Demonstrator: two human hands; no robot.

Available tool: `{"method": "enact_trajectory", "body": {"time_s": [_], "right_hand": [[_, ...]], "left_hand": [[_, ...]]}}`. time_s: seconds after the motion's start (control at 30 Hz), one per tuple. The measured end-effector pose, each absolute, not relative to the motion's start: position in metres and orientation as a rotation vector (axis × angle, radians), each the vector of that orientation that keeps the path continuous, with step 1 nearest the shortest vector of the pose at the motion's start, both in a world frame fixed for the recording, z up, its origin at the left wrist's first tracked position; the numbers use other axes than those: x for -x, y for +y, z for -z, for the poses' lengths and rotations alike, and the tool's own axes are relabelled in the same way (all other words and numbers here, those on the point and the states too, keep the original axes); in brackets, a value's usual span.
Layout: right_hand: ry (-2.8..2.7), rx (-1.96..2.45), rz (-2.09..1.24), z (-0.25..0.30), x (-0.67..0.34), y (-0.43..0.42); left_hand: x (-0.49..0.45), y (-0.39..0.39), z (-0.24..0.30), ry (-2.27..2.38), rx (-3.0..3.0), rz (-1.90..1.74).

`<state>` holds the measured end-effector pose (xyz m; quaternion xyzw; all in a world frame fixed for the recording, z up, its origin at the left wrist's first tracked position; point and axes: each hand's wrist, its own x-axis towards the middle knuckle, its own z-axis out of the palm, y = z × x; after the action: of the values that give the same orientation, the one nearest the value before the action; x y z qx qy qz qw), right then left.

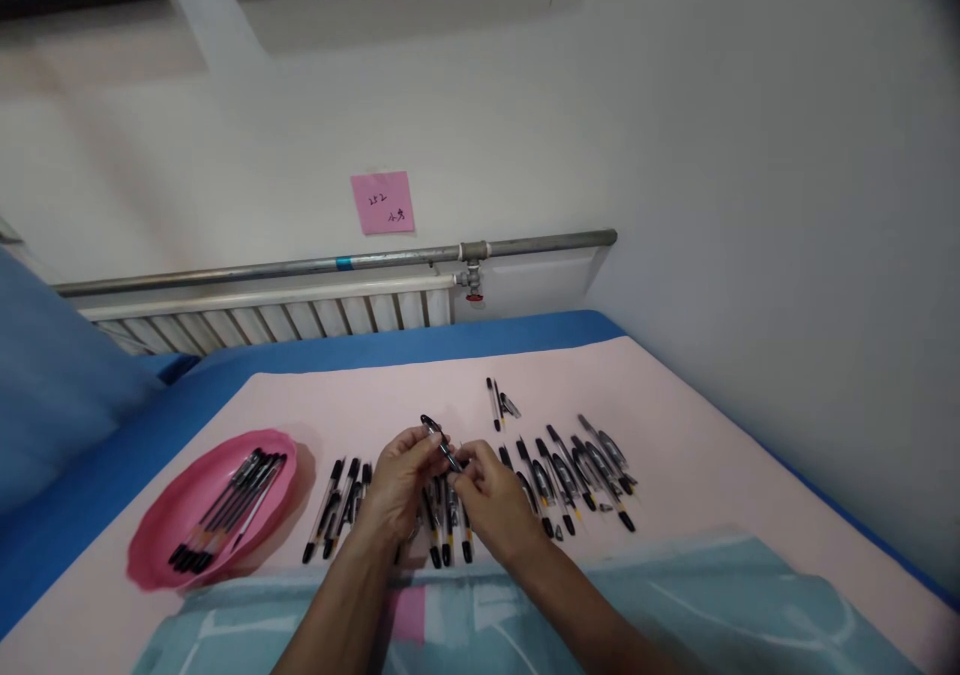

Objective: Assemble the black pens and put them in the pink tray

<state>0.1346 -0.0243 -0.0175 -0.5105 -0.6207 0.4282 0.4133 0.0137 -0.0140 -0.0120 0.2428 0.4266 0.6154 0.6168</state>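
My left hand (409, 475) is closed on a pen (442, 443), its thumb and fingers around the upper part with the black clip end sticking out. At the pen's lower end, the fingers of my right hand (491, 495) pinch together. The pen slants down to the right, raised above the table; its tip is partly hidden by my fingers. Loose pen parts (446, 535) lie below and partly behind my hands: clear barrels, black caps and black ends. More parts are spread to the left (334, 505) and to the right (562, 475).
A pink oval basin (142, 535) on the left holds several pens (232, 510). A few parts (495, 405) lie apart farther back. The pink-covered table (712, 475) meets the wall on the right. Behind it run a radiator (300, 317) and a pipe with a red-handled valve (474, 280).
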Motion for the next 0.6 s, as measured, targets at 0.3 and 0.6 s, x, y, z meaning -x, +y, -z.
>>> {"method": "enact_trajectory", "body": {"time_s": [0.3,0.6], "right_hand": [[-1.55,1.258,-1.064,0.016,-0.136,-0.024],[-1.484,1.247,-1.163,0.013,-0.136,-0.023]], "left_hand": [[-0.026,-0.02,0.018,0.954,-0.517,-1.476],[-0.038,-0.02,0.024,0.887,-0.532,-1.47]]}}
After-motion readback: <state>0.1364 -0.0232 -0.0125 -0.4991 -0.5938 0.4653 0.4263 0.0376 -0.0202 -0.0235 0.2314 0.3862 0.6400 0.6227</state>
